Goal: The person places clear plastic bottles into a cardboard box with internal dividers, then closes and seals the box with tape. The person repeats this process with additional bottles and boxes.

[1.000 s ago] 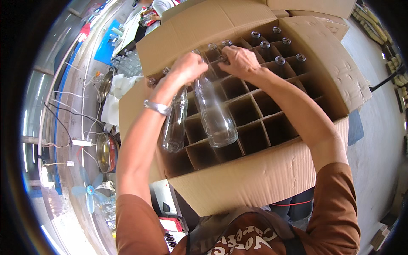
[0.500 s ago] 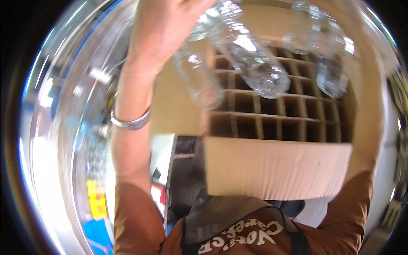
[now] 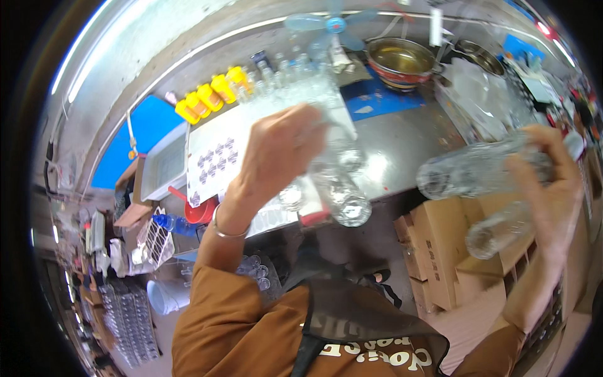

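My left hand (image 3: 282,141) is closed around the necks of several clear glass bottles (image 3: 342,201), which hang bottoms-down above the front of the metal workbench (image 3: 402,132). Out to the right, my right hand (image 3: 556,182) grips more clear glass bottles (image 3: 468,169), tilted with their bottoms toward the bench. One lower bottle (image 3: 499,232) in that hand slants over the cardboard boxes. Motion blurs the fingers and bottle necks, so the exact grip is hidden. Beyond my left hand, a white sheet with small dark prints (image 3: 217,157) lies on the bench.
Yellow bottles (image 3: 210,97) and small clear bottles (image 3: 270,75) line the bench's back edge. A blue fan (image 3: 336,25) and a metal bowl of liquid (image 3: 402,60) stand nearby. Cardboard boxes (image 3: 440,257) sit below right, a red dipper (image 3: 200,212) at left, a white bucket (image 3: 166,296) lower left.
My view has swung from the divided cardboard box to the workbench. Both hands still carry glass bottles; the left is now over the bench, the right beside the cardboard boxes.
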Action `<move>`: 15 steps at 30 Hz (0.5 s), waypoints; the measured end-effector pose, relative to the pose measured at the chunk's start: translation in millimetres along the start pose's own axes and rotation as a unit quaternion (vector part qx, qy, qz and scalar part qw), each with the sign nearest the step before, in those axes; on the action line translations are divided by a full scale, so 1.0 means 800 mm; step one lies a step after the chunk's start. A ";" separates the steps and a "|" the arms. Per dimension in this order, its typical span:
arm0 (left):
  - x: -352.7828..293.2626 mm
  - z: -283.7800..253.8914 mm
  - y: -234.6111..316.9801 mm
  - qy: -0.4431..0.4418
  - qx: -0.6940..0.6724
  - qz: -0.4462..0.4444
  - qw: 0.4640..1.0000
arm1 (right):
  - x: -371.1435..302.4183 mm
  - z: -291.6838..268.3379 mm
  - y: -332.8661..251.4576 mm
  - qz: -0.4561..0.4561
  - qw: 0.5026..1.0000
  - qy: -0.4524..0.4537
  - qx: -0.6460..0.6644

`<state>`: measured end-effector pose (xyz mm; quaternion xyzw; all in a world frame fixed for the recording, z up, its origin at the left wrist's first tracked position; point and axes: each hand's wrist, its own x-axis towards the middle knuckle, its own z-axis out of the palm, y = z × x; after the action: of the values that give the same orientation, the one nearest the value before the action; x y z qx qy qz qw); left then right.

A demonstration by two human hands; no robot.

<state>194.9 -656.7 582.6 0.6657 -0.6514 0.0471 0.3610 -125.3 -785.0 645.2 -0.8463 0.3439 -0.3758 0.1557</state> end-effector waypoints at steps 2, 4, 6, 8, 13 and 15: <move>-0.023 -0.032 -0.112 0.045 0.075 -0.046 0.995 | 0.049 0.110 -0.048 -0.050 0.995 -0.053 0.072; -0.041 -0.065 -0.211 0.048 0.120 -0.111 0.985 | 0.088 0.225 -0.070 -0.075 0.988 -0.079 0.108; -0.057 -0.096 -0.320 0.071 0.141 -0.141 0.977 | 0.125 0.345 -0.102 -0.076 0.976 -0.116 0.167; -0.072 -0.120 -0.406 0.081 0.174 -0.151 0.970 | 0.152 0.447 -0.134 -0.047 0.955 -0.177 0.234; -0.102 -0.179 -0.616 0.073 0.214 -0.223 0.948 | 0.218 0.712 -0.228 -0.120 0.946 -0.179 0.242; -0.097 -0.198 -0.667 0.040 0.215 -0.273 0.937 | 0.245 0.792 -0.261 -0.126 0.942 -0.195 0.243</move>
<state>728.7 -564.1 434.0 0.8774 -0.4037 0.1119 0.2338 536.7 -769.4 434.0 -0.8756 0.0958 -0.2922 0.3724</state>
